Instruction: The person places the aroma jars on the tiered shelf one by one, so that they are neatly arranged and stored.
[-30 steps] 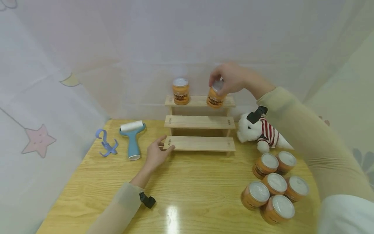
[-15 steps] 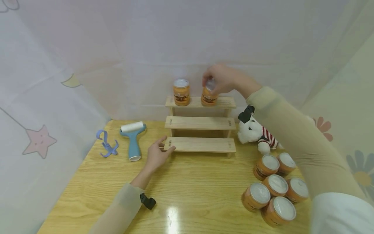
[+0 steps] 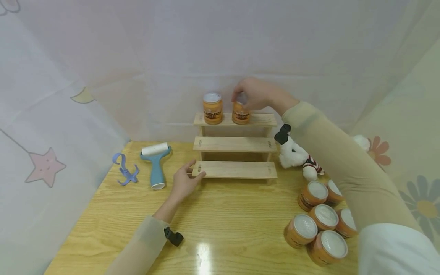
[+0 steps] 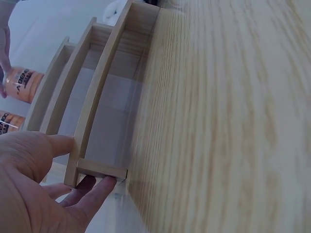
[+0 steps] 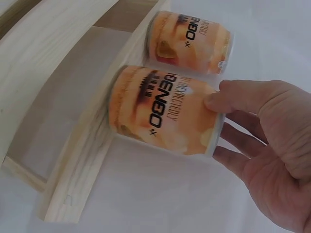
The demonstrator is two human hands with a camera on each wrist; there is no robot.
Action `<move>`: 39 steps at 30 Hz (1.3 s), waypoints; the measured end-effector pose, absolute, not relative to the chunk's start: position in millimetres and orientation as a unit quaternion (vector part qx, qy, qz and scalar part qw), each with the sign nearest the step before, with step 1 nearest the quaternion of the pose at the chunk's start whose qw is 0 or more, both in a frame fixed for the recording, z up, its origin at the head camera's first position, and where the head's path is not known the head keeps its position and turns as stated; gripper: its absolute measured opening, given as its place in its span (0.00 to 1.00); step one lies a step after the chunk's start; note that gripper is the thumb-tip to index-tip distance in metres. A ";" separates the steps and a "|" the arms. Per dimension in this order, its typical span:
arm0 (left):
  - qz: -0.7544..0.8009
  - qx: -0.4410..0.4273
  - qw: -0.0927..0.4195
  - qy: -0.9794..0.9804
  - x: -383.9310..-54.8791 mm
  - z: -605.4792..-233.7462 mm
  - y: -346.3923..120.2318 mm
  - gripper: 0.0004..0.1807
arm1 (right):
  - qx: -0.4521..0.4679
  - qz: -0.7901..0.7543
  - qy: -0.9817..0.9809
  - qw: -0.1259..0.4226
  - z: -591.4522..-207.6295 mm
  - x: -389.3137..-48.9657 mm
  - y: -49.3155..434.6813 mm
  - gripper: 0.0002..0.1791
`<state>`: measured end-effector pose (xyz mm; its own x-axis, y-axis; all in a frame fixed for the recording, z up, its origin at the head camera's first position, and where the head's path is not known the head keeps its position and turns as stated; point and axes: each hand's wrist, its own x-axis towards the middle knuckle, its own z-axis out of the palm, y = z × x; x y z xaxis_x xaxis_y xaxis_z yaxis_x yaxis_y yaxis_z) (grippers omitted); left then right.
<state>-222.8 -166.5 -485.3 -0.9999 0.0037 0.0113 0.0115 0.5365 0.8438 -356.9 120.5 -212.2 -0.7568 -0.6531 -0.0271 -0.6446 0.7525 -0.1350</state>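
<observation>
A three-step wooden rack [image 3: 235,144] stands on the table against the backdrop. My right hand [image 3: 256,93] holds an orange can [image 5: 163,111] by its top end, thumb on one side and fingers on the other. The can's base rests on the top step. Beside it on the same step stands a second orange can [image 3: 212,109], a small gap apart. With thumb and fingers around its end, my left hand [image 3: 185,184] grips the left end of the bottom step; in the left wrist view the thumb [image 4: 60,144] presses the board's edge.
Several orange cans [image 3: 323,215] with pale lids cluster at the right, partly under my right forearm. A white plush dog [image 3: 292,152] in a striped shirt lies right of the rack. On the left lie a blue-handled lint roller [image 3: 156,164] and a purple hook [image 3: 126,170].
My right hand has carried the can leftward along the top step, closer to the other can, and lowered it onto the board. The left hand keeps its place.
</observation>
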 end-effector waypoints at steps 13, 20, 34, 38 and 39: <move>-0.478 0.005 0.001 -0.878 -226.7 -482.2 -175.4 0.40 | -0.357 -0.059 0.932 0.000 -225.2 -356.9 120.1 0.28; -0.480 0.006 0.003 -0.877 -232.5 -479.2 -175.5 0.40 | -0.378 -0.086 0.920 -0.051 -224.0 -345.5 138.6 0.26; -0.471 0.000 0.020 -0.882 -236.8 -485.8 -171.6 0.40 | -0.409 -0.029 0.911 0.037 -231.9 -273.7 228.0 0.15; -0.472 -0.012 0.013 -0.882 -238.3 -486.2 -168.0 0.40 | -0.403 -0.020 0.912 0.069 -254.7 -250.0 258.9 0.18; -0.473 -0.010 0.012 -0.881 -238.5 -485.9 -167.6 0.40 | -0.402 -0.022 0.912 0.079 -259.7 -245.7 264.3 0.18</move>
<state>-238.5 -167.6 -485.9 -0.9995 0.0057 0.0309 0.0289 0.5517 0.8336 -245.7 264.3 -259.7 -0.6641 -0.7370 -0.1254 -0.7300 0.6755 -0.1038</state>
